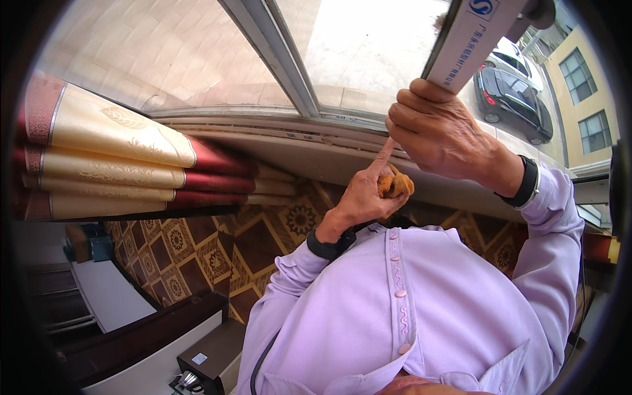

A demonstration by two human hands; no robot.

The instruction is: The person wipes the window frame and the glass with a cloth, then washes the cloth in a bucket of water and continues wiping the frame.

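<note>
My left hand point(368, 190) holds a crumpled orange-brown cloth point(395, 185) in its curled fingers. Its index finger is stretched out, with the tip at the window track point(345, 140), just below my right hand. My right hand point(437, 131) is closed around the lower part of a white window sash frame point(469, 44), which bears a blue logo and writing. Part of the track behind both hands is hidden.
Cream and red curtains point(118, 148) are gathered at the left. A grey window mullion point(281, 54) divides the glass. Outside stands a dark car point(513, 98). Below left are a white-topped surface point(113, 291), a brown box-like unit point(210, 350) and a metal kettle point(190, 380).
</note>
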